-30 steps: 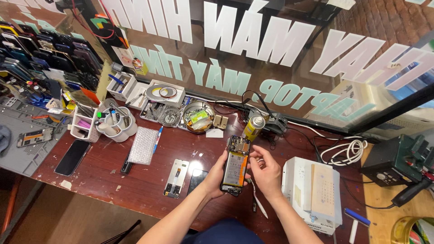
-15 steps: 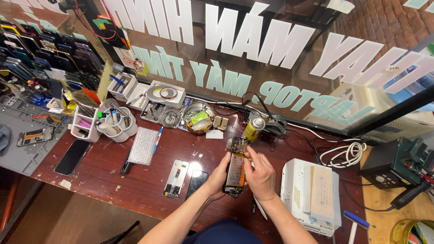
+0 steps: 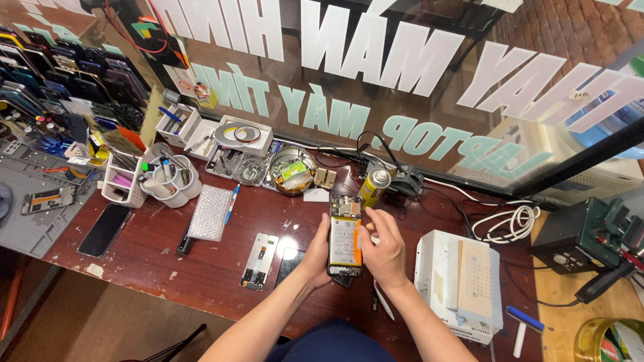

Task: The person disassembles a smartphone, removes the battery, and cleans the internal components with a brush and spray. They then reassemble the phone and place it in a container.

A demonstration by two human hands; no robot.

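An opened phone [image 3: 345, 236] with its back off, showing a battery with an orange strip and a circuit board at the top, is held upright over the wooden bench. My left hand [image 3: 315, 253] grips its left edge from behind. My right hand [image 3: 384, 247] rests against its right edge, fingers curled at the upper part of the battery. Below the phone a dark phone [image 3: 290, 262] lies on the bench.
A phone back panel [image 3: 259, 261], bubble-wrap sheet [image 3: 210, 212], black phone [image 3: 104, 229], yellow spray can [image 3: 373, 187], round dish of parts [image 3: 291, 172], tool cups [image 3: 168, 179], white box unit [image 3: 461, 281], coiled white cable [image 3: 513, 222] and grey mat [image 3: 27, 208] surround me.
My right hand has shifted up along the phone's right edge. The phone has stayed over the same spot on the bench.
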